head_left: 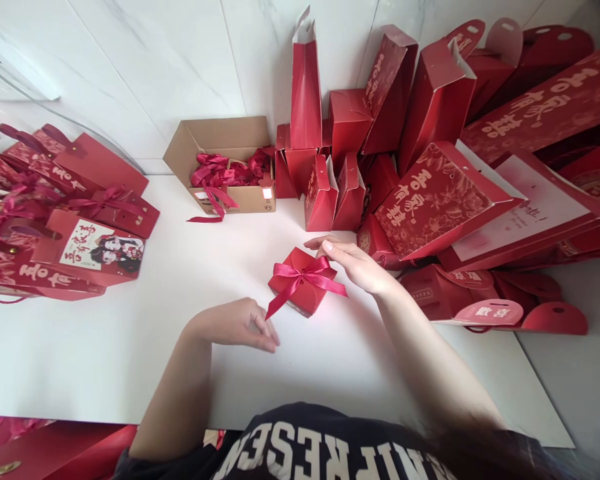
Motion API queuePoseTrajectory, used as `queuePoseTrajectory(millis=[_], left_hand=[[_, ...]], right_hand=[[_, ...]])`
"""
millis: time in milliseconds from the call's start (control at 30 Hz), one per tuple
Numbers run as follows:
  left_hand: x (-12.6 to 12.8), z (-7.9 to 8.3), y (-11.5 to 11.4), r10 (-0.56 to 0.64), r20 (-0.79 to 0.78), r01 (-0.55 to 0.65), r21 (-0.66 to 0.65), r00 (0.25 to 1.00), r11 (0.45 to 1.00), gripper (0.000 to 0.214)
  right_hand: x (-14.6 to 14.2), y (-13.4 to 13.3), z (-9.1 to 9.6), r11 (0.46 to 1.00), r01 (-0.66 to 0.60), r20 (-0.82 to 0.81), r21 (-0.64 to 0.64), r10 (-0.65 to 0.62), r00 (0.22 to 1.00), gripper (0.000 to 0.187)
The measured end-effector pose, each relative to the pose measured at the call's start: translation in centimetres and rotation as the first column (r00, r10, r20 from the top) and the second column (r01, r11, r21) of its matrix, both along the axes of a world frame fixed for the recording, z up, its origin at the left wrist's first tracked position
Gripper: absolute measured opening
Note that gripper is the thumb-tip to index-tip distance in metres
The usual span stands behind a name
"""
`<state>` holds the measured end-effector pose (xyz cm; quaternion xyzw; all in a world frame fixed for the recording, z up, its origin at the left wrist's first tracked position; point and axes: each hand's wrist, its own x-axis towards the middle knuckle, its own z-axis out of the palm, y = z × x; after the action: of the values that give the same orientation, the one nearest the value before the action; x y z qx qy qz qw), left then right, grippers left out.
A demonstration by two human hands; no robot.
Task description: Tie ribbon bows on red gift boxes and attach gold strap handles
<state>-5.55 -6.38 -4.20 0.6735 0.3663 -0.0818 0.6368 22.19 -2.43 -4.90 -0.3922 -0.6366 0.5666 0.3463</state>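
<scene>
A small red gift box [300, 297] sits on the white table, tied with a crimson ribbon bow [307, 275] whose two tails hang past its edges. My right hand [350, 261] is at the box's far right corner, fingers stretched out and not gripping; whether they touch the box or the ribbon I cannot tell. Near the box's left front, just below one ribbon tail, my left hand [245, 325] hovers with loosely bent fingers and a gap by the thumb. Nothing shows in it, and it is slightly blurred.
An open cardboard box [250, 203] of crimson ribbons [225, 170] stands by the wall. Red paper gift bags [440, 200] crowd the right side. Finished-looking red bags with bows [105, 200] cluster at the left. Below the table's front edge lie more red items [80, 447].
</scene>
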Motion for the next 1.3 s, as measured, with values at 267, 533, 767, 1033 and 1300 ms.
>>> queuePoseTrajectory(millis=[267, 533, 767, 1033, 1300], left_hand=[[-1.1, -1.0, 0.4, 0.594, 0.112, -0.565, 0.488, 0.797, 0.665, 0.025], [3.1, -2.8, 0.2, 0.449, 0.529, -0.691, 0.499, 0.72, 0.523, 0.039], [3.9, -4.0, 0.8, 0.479, 0.64, -0.774, 0.316, 0.6, 0.548, 0.019], [4.4, -4.1, 0.8, 0.513, 0.639, -0.763, 0.186, 0.572, 0.619, 0.014], [3.7, -3.7, 1.2, 0.496, 0.621, -0.736, 0.203, 0.607, 0.645, 0.037]], right_hand=[[0.3, 0.1, 0.1, 0.997, -0.073, 0.048, 0.001, 0.073, 0.996, 0.044], [0.9, 0.1, 0.3, 0.984, -0.177, 0.118, -0.02, 0.178, 0.977, 0.038], [0.7, 0.2, 0.3, 0.984, -0.18, 0.068, 0.003, 0.18, 0.981, 0.036], [1.0, 0.3, 0.4, 0.988, -0.156, 0.063, 0.005, 0.156, 0.986, 0.04], [1.6, 0.6, 0.5, 0.961, -0.272, 0.079, -0.047, 0.275, 0.958, 0.038]])
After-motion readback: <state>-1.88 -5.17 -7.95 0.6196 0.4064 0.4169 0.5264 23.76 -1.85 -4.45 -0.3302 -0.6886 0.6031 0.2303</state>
